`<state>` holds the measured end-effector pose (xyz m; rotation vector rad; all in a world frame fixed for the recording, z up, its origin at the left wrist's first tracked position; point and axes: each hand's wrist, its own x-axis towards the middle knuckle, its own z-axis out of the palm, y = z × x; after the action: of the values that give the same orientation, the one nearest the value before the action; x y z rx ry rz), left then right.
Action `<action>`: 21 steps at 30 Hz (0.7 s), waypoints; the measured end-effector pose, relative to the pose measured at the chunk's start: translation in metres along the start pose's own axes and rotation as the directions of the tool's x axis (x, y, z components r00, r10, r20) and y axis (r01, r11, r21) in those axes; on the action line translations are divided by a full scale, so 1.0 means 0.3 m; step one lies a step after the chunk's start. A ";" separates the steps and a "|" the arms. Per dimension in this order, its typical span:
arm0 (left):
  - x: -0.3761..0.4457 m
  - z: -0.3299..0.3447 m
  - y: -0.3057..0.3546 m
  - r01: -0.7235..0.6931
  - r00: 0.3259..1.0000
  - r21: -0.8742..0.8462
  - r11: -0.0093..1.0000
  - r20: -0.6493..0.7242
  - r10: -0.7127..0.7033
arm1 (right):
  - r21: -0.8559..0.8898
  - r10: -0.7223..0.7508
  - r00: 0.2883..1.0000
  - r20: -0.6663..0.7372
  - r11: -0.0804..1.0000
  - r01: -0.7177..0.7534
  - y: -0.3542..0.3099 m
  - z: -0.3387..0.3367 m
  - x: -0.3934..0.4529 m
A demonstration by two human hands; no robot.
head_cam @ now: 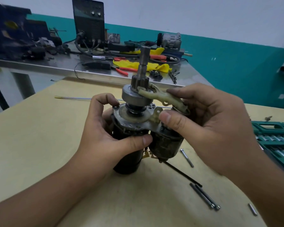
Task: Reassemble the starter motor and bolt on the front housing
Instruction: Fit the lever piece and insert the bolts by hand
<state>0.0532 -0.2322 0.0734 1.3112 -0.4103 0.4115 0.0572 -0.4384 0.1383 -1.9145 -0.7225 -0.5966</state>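
The starter motor (129, 154) stands upright on the wooden table (39, 136), its dark body below and its shaft with the pinion gear (140, 81) and drive clutch (134, 97) pointing up. A cream plastic shift fork (161, 97) lies across the clutch toward the solenoid (166, 145) beside the motor. My left hand (105, 128) grips the motor body just under its metal end plate (134, 118). My right hand (208, 123) pinches the fork between thumb and forefinger above the solenoid.
Two long through bolts (205, 196), a shorter bolt (186, 157), a small pin (252, 213) and a black rod (182, 172) lie on the table at the right. A green socket case (275, 141) sits at the right edge. Behind, a steel bench (59, 63) carries tools, pliers and a welder.
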 end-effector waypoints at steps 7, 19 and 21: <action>0.016 -0.032 0.015 0.085 0.992 0.034 0.996 0.089 -0.088 | 0.219 -0.019 0.996 -0.086 0.975 0.038 0.024 0.148 -0.088; 0.123 -0.050 0.165 -0.140 0.962 0.286 0.948 0.266 0.062 | 0.336 0.072 0.989 -0.129 0.941 -0.025 0.005 0.165 -0.081; 0.112 -0.031 0.155 -0.154 0.971 0.251 0.956 0.219 0.099 | 0.400 0.075 0.984 -0.161 0.917 -0.005 -0.005 0.181 -0.086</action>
<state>0.0586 -0.2115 0.1274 1.6022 -0.6311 0.4525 0.0434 -0.3947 0.0996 -1.4763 -0.6356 -0.5354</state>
